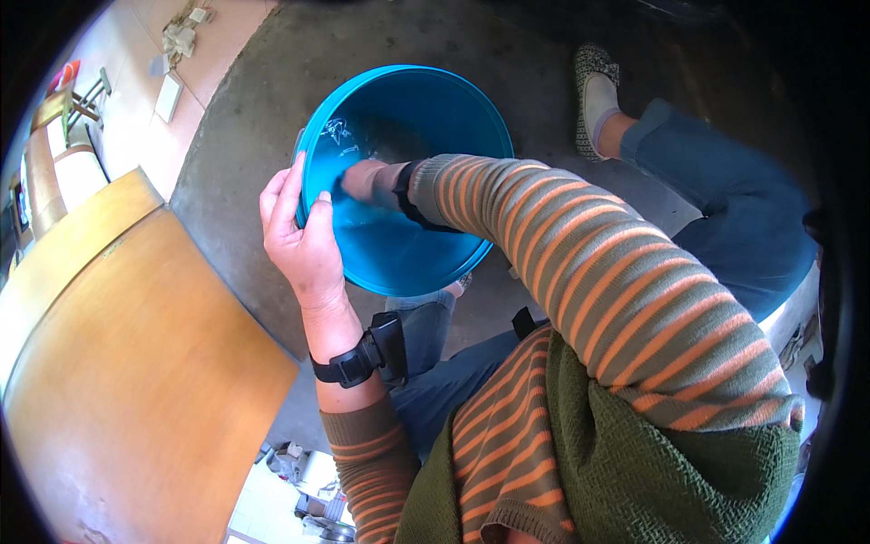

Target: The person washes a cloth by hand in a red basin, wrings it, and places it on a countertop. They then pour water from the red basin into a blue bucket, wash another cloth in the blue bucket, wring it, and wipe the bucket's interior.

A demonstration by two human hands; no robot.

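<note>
A round blue plastic bucket tilts in front of me with its mouth facing up towards the view. My left hand grips its left rim, thumb inside and fingers around the outer side. Deep inside the bucket is my right hand; its fingers are hidden, so whether they hold anything cannot be told. Bright glints beside that hand look like light on water at the bottom. Black straps circle both of my wrists, and the left one carries a black box.
A wooden panel, perhaps a door, stands close on my left. Dark grey floor lies under the bucket, meeting pale tiles at the upper left. A wooden-framed seat stands farther off. My legs spread around the bucket.
</note>
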